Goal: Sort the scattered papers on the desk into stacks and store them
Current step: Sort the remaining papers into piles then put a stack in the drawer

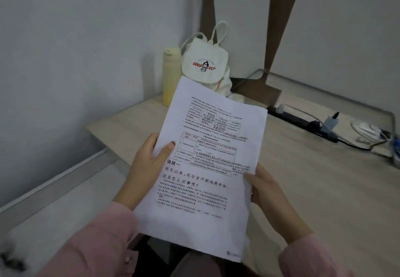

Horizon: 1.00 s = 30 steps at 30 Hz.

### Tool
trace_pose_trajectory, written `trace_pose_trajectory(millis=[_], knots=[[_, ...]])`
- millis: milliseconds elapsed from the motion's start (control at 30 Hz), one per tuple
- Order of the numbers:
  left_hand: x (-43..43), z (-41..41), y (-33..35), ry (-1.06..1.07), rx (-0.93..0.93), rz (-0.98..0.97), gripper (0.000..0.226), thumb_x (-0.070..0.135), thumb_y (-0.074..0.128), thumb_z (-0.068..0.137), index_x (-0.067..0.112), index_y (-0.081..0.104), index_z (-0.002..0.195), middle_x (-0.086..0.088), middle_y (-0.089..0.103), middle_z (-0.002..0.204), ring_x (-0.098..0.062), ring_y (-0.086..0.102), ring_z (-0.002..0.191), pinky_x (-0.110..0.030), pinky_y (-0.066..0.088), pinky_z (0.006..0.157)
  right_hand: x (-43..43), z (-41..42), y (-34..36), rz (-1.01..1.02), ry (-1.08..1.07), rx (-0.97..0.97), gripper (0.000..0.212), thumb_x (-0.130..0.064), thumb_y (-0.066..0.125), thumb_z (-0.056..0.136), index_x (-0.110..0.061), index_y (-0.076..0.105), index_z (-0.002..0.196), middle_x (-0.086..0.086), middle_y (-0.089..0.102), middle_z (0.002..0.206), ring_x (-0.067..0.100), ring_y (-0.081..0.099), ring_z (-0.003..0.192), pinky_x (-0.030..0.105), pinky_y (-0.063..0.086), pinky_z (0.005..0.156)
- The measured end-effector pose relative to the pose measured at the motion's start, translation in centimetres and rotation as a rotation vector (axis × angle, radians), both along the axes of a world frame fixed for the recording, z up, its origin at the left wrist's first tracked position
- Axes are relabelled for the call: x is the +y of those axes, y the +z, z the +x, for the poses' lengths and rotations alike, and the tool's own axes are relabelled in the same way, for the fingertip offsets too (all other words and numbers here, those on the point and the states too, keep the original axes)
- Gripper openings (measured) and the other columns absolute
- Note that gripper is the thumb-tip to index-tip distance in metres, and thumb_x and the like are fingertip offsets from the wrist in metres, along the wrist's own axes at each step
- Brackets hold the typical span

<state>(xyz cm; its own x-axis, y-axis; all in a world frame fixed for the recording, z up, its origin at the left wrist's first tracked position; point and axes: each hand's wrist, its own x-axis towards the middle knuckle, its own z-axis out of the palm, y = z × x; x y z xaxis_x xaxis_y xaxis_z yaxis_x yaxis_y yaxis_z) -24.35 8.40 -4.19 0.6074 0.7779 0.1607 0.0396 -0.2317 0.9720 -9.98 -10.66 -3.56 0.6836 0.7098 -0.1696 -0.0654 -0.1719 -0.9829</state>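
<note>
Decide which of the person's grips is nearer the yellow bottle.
Left. The left grip holds the papers below the yellow bottle; the right grip holds their opposite edge, farther to the right.

Two hands (149,164) (267,188), one paper stack (207,192) — one bottle (171,75), one bag (205,64)

Printed papers (207,168) held above a light wooden desk (324,179); left hand (149,164) grips the left edge, thumb on top; right hand (266,188) pinches the right edge; behind stand a yellow bottle (171,75) and a white canvas bag (205,62); a black power strip (303,123) lies at right.
</note>
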Motion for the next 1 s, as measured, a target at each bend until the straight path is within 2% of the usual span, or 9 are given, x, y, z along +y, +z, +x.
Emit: trace_pose_trajectory(millis=[67, 233, 400, 500, 567, 667, 767, 867, 1000], knots=[[2.0, -3.4, -0.8, 0.065, 0.070, -0.041, 0.011, 0.030, 0.055, 0.091, 0.027, 0.056, 0.102, 0.005, 0.069, 0.100, -0.016, 0.069, 0.088, -0.036, 0.056, 0.076, 2.4, -2.1, -1.1, -0.059, 0.087, 0.029, 0.031, -0.015, 0.043, 0.096, -0.033, 0.058, 0.115, -0.011, 0.073, 0.104, 0.015, 0.070, 0.092, 0.034, 0.057, 0.075], [5.6, -11.2, -2.6, 0.209, 0.288, -0.054, 0.018, 0.030, 0.050, 0.094, 0.028, 0.052, 0.112, 0.010, 0.066, 0.098, -0.004, 0.064, 0.082, -0.022, 0.046, 0.063, 8.1, -7.6, -4.2, -0.175, 0.298, 0.144, 0.028, -0.013, 0.042, 0.097, -0.026, 0.060, 0.113, -0.005, 0.074, 0.100, 0.017, 0.071, 0.086, 0.027, 0.056, 0.062], [8.6, -17.7, -4.6, 0.272, 0.557, -0.090, 0.031, 0.030, 0.046, 0.095, 0.024, 0.051, 0.125, 0.006, 0.067, 0.102, -0.009, 0.063, 0.082, -0.029, 0.048, 0.072, 11.9, -12.7, -7.2, -0.265, 0.470, 0.311, 0.028, -0.010, 0.042, 0.096, -0.020, 0.062, 0.113, 0.007, 0.072, 0.108, 0.030, 0.066, 0.095, 0.044, 0.054, 0.083], [9.9, -20.6, -5.3, 0.267, 0.730, -0.110, 0.029, 0.039, 0.042, 0.095, 0.034, 0.050, 0.123, 0.009, 0.070, 0.094, -0.011, 0.067, 0.080, -0.033, 0.050, 0.078, 13.2, -15.3, -8.5, -0.288, 0.510, 0.420, 0.028, -0.008, 0.042, 0.095, -0.014, 0.062, 0.114, 0.013, 0.071, 0.108, 0.028, 0.067, 0.088, 0.039, 0.058, 0.070], [10.8, -21.9, -5.6, 0.260, 0.833, -0.093, 0.031, 0.039, 0.041, 0.095, 0.033, 0.050, 0.124, 0.008, 0.069, 0.096, -0.012, 0.066, 0.083, -0.036, 0.051, 0.084, 13.8, -16.8, -9.2, -0.318, 0.533, 0.534, 0.026, -0.005, 0.043, 0.095, -0.011, 0.063, 0.111, 0.011, 0.074, 0.099, 0.023, 0.071, 0.078, 0.032, 0.057, 0.059], [12.0, -22.9, -6.0, 0.225, 0.885, -0.098, 0.032, 0.034, 0.043, 0.095, 0.031, 0.051, 0.127, 0.003, 0.068, 0.104, -0.014, 0.067, 0.085, -0.038, 0.051, 0.087, 14.8, -18.0, -9.9, -0.377, 0.566, 0.706, 0.027, -0.001, 0.044, 0.092, -0.003, 0.061, 0.112, 0.013, 0.075, 0.091, 0.024, 0.073, 0.073, 0.032, 0.058, 0.057], [13.6, -22.6, -6.1, 0.104, 1.040, 0.021, 0.035, 0.035, 0.042, 0.095, 0.033, 0.048, 0.130, 0.002, 0.065, 0.114, -0.017, 0.064, 0.097, -0.036, 0.050, 0.089, 15.8, -18.4, -10.1, -0.413, 0.517, 0.834, 0.031, 0.002, 0.045, 0.090, 0.001, 0.057, 0.118, 0.015, 0.075, 0.091, 0.025, 0.073, 0.070, 0.031, 0.058, 0.053], [15.2, -21.8, -6.0, 0.071, 1.213, 0.194, 0.032, 0.033, 0.037, 0.097, 0.023, 0.055, 0.121, -0.002, 0.062, 0.120, -0.023, 0.059, 0.106, -0.030, 0.045, 0.081, 16.6, -19.0, -9.9, -0.415, 0.379, 0.890, 0.029, 0.005, 0.041, 0.092, 0.000, 0.054, 0.117, 0.015, 0.074, 0.077, 0.026, 0.072, 0.061, 0.033, 0.058, 0.047], [15.5, -20.5, -7.0, 0.088, 1.131, 0.226, 0.036, 0.030, 0.038, 0.096, 0.020, 0.050, 0.129, -0.002, 0.051, 0.137, -0.022, 0.050, 0.122, -0.034, 0.041, 0.095, 17.7, -19.2, -10.2, -0.343, 0.159, 0.931, 0.028, 0.006, 0.034, 0.095, -0.001, 0.046, 0.118, 0.016, 0.065, 0.088, 0.033, 0.062, 0.076, 0.036, 0.055, 0.040]])
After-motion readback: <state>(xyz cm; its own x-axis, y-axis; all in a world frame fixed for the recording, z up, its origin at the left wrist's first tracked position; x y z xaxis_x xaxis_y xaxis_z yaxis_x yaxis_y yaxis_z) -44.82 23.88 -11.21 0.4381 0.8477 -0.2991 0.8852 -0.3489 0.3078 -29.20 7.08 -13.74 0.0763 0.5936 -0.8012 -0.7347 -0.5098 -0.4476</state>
